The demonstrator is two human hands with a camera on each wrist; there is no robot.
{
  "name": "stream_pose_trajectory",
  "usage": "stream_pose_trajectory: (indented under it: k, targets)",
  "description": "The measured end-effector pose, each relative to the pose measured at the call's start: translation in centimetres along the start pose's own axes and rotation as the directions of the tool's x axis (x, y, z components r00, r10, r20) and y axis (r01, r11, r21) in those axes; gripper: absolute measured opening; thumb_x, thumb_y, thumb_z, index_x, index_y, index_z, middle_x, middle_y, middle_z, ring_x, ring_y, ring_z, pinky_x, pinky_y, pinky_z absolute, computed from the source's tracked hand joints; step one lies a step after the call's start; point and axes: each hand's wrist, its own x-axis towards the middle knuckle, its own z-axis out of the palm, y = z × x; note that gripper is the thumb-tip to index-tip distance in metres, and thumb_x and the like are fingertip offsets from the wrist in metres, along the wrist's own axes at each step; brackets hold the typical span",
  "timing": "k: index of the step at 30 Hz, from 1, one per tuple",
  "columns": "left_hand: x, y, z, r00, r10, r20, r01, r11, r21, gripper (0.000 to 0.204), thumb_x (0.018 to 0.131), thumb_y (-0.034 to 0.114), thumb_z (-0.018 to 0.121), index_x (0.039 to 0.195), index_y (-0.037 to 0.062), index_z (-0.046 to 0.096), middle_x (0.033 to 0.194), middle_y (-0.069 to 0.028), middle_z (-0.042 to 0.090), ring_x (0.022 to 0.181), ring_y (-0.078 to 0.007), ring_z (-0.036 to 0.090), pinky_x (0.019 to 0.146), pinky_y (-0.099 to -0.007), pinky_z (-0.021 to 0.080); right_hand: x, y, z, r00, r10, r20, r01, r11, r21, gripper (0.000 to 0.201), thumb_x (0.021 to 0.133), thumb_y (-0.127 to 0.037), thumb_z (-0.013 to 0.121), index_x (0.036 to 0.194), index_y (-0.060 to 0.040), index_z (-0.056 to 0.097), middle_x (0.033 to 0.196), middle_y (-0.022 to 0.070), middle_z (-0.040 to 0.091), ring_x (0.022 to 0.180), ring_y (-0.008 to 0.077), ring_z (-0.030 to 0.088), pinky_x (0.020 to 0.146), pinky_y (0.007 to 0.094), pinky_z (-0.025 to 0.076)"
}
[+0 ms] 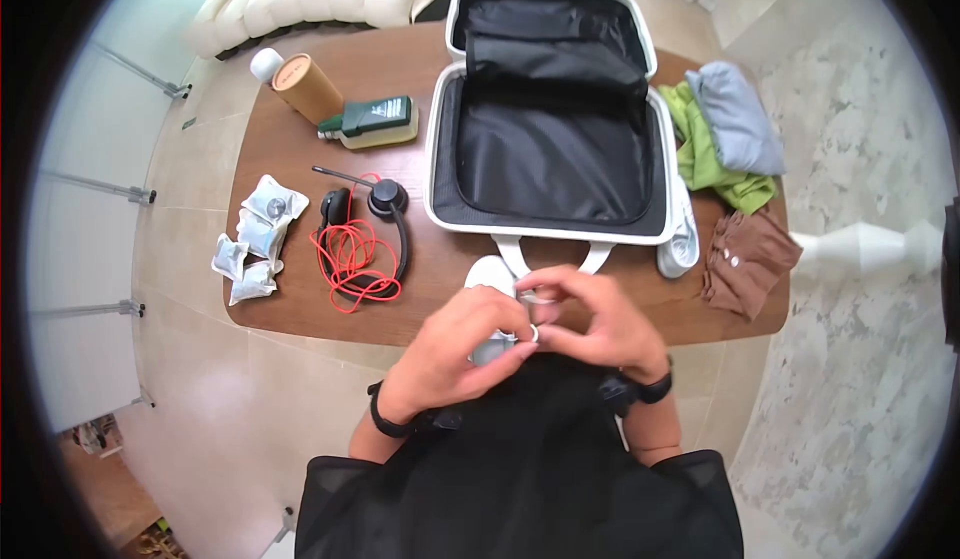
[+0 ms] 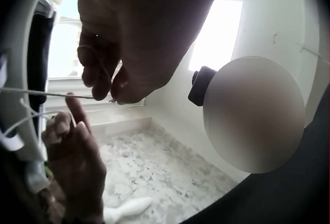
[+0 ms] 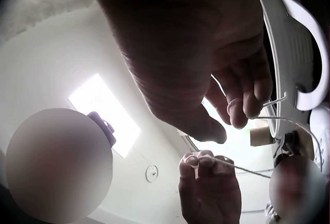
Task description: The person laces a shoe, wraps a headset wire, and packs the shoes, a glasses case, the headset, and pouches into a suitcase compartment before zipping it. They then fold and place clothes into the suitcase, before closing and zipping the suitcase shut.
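Low in the head view, a white shoe [image 1: 488, 273] lies at the table's near edge, mostly hidden under both hands. My left hand [image 1: 455, 344] pinches one strand of white shoelace [image 2: 56, 94], which runs taut in the left wrist view. My right hand [image 1: 603, 317] faces it, fingers bent around another strand of lace [image 3: 273, 100]; the thumb stands apart from these fingers in the right wrist view. The fingertips of both hands are close together above the shoe. A second white shoe [image 1: 680, 244] sits against the suitcase's right side.
An open white suitcase [image 1: 550, 234] with black lining stands just beyond the hands. To its left are a headset [image 1: 385, 197] with red cable, pale pouches [image 1: 255, 279], a green-capped bottle [image 1: 380, 124] and a cardboard tube [image 1: 308, 89]. Folded clothes [image 1: 740, 139] and a brown garment [image 1: 750, 264] lie right.
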Motion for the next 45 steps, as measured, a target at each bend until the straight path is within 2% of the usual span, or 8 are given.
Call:
stream_pose_trajectory:
  k: [5, 12, 15, 22, 25, 38, 40, 45]
  targets:
    - [-1.1, 0.2, 0.5, 0.995, 0.079, -0.067, -0.068, 0.985, 0.162, 0.021, 0.081, 0.003, 0.079, 0.096, 0.0072, 0.065, 0.109, -0.0077, 0.063, 0.095, -0.0288, 0.063, 0.088, -0.0388, 0.051, 0.7, 1.3, 3.1, 0.995, -0.082, -0.064, 0.081, 0.997, -0.01, 0.018, 0.09, -0.01, 0.074, 0.104, 0.0009, 0.07, 0.088, 0.0111, 0.066, 0.08, 0.026, 0.064, 0.075, 0.0347, 0.05]
    - [-5.7, -0.4, -1.4, 0.929, -0.013, -0.371, 0.107, 0.966, 0.235, 0.017, 0.085, 0.003, 0.079, 0.096, 0.0049, 0.066, 0.112, -0.011, 0.059, 0.099, -0.0237, 0.061, 0.086, -0.035, 0.052, -0.6, 0.8, 3.5, 0.971, -0.068, -0.23, 0.112, 0.977, 0.183, 0.015, 0.101, -0.01, 0.063, 0.092, 0.0006, 0.067, 0.086, 0.0059, 0.063, 0.078, 0.0123, 0.059, 0.072, 0.0266, 0.047]
    - [-8.2, -2.0, -1.3, 0.888, -0.357, -0.288, 0.389, 0.919, 0.059, 0.021, 0.087, 0.006, 0.077, 0.104, 0.0034, 0.065, 0.113, -0.0123, 0.058, 0.101, -0.0258, 0.062, 0.086, -0.0362, 0.052, -1.2, -0.1, 3.6, 0.955, -0.13, -0.266, 0.19, 0.958, 0.214, 0.017, 0.103, -0.011, 0.06, 0.091, 0.0005, 0.065, 0.086, 0.0065, 0.062, 0.079, 0.0132, 0.058, 0.073, 0.0268, 0.046]
    - [-8.8, -4.1, 0.3, 0.986, -0.14, -0.086, 0.163, 0.907, 0.389, 0.045, 0.083, 0.015, 0.083, 0.121, 0.0057, 0.061, 0.118, -0.014, 0.057, 0.106, -0.0345, 0.062, 0.089, -0.0419, 0.054, -1.5, -1.6, 4.8, 0.918, -0.217, -0.331, 0.243, 0.969, 0.036, 0.016, 0.1, -0.01, 0.064, 0.089, 0.0014, 0.065, 0.086, 0.0081, 0.064, 0.078, 0.0147, 0.059, 0.073, 0.0274, 0.046]
    - [-8.2, -4.1, 0.5, 0.964, -0.253, -0.078, 0.262, 0.875, 0.408, 0.047, 0.081, 0.015, 0.083, 0.121, 0.0069, 0.06, 0.12, -0.014, 0.056, 0.105, -0.0356, 0.064, 0.086, -0.0439, 0.056, -1.7, -2.4, 5.1, 0.922, -0.302, -0.245, 0.296, 0.953, -0.062, 0.014, 0.097, -0.009, 0.067, 0.087, 0.0019, 0.067, 0.086, 0.0094, 0.067, 0.078, 0.0166, 0.061, 0.072, 0.0283, 0.048]
    - [-8.3, -5.9, 2.1, 0.985, -0.162, -0.056, 0.169, 0.869, 0.466, 0.035, 0.085, 0.017, 0.075, 0.115, 0.002, 0.064, 0.112, -0.0164, 0.062, 0.092, -0.0363, 0.071, 0.081, -0.0454, 0.059, -2.6, 1.0, 7.6, 0.988, 0.112, -0.103, -0.067, 0.926, 0.371, 0.012, 0.1, -0.009, 0.065, 0.096, 0.002, 0.067, 0.085, 0.0093, 0.065, 0.074, 0.0164, 0.062, 0.07, 0.0275, 0.049]
    - [-8.4, -6.3, 2.1, 0.987, -0.149, -0.055, 0.157, 0.875, 0.458, 0.037, 0.086, 0.016, 0.075, 0.118, 0.0024, 0.064, 0.115, -0.0164, 0.063, 0.094, -0.0366, 0.071, 0.082, -0.0455, 0.059, -2.2, 0.7, 8.4, 0.992, -0.008, -0.124, -0.025, 0.965, -0.261, 0.012, 0.101, -0.01, 0.064, 0.098, 0.0012, 0.067, 0.085, 0.0113, 0.065, 0.072, 0.0194, 0.063, 0.068, 0.0299, 0.051]
    - [-8.7, -6.6, 2.0, 0.993, -0.115, -0.04, 0.121, 0.896, 0.427, 0.037, 0.088, 0.014, 0.074, 0.122, 0.0036, 0.065, 0.118, -0.0166, 0.063, 0.098, -0.0369, 0.07, 0.084, -0.0454, 0.059, -2.7, 1.0, 9.2, 1.0, 0.008, -0.028, -0.02, 0.893, -0.45, 0.01, 0.096, -0.009, 0.068, 0.101, -0.0014, 0.07, 0.091, 0.0109, 0.064, 0.077, 0.0263, 0.067, 0.069, 0.035, 0.053]
